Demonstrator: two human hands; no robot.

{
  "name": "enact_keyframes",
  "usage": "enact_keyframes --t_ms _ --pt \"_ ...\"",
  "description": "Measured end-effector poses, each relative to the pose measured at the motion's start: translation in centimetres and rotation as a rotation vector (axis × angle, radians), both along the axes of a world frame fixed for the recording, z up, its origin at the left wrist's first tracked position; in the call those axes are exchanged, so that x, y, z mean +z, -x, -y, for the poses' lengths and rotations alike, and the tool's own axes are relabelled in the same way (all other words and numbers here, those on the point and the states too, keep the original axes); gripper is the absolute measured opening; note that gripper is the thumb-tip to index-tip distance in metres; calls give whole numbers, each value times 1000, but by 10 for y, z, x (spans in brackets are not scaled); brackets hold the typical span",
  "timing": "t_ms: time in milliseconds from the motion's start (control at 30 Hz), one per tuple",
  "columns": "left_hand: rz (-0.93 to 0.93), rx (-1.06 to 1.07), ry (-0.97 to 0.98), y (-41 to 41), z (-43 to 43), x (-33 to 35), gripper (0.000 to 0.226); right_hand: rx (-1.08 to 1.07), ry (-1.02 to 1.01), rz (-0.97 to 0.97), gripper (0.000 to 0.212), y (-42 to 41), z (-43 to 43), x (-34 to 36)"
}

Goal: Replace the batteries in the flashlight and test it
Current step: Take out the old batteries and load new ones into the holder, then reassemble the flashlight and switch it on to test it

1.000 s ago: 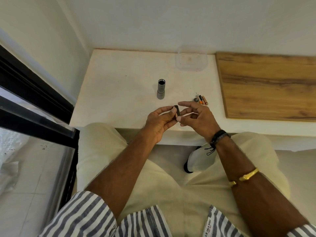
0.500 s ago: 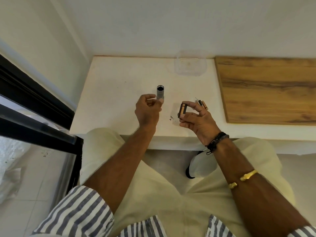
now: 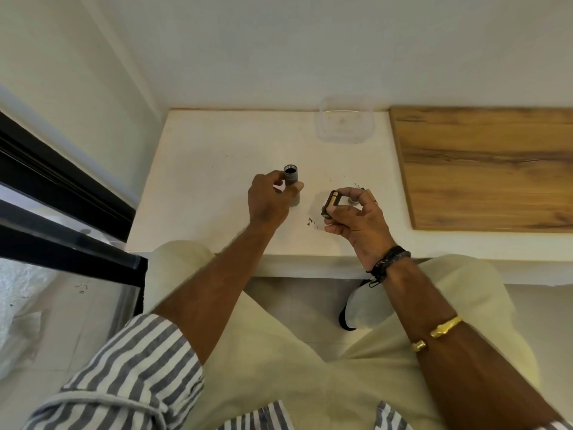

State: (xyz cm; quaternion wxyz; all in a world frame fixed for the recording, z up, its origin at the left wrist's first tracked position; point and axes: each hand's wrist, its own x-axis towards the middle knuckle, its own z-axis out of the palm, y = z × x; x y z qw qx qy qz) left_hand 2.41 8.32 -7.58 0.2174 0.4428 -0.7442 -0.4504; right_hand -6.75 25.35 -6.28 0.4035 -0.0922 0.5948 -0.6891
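Note:
The grey flashlight body point(image 3: 291, 178) stands upright on the white ledge point(image 3: 217, 187), its open end facing up. My left hand point(image 3: 269, 200) is closed around its lower part. My right hand point(image 3: 356, 215) is to the right, above the ledge, pinching a black battery holder point(image 3: 331, 203) with gold-coloured batteries in it. Behind my right fingers a small round dark part point(image 3: 353, 200) lies on the ledge, mostly hidden, and one loose battery tip point(image 3: 369, 193) shows beside my fingers.
A clear plastic container point(image 3: 344, 122) sits at the back of the ledge against the wall. A wooden board point(image 3: 483, 169) covers the ledge to the right. Small dark specks point(image 3: 311, 222) lie near the front edge. A black window frame point(image 3: 62, 193) runs along the left.
My hands separated. The left hand reached forward and took hold of the flashlight body; the right hand kept the battery holder and moved right.

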Motion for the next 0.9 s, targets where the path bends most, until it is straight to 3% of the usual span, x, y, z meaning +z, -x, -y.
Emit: enact_keyframes --t_ms 267,433,533,900 --pt "24 -294 218 -38 -31 7 29 18 68 -23 40 -1 -4 4" --pt "181 -386 383 -45 -40 6 27 -38 26 -158 35 -5 -8 7" --pt "215 -424 417 -45 -41 5 30 -34 15 -238 25 -7 -11 9" --pt "271 -486 477 -42 -42 0 32 -5 -90 -470 35 -10 -14 5"
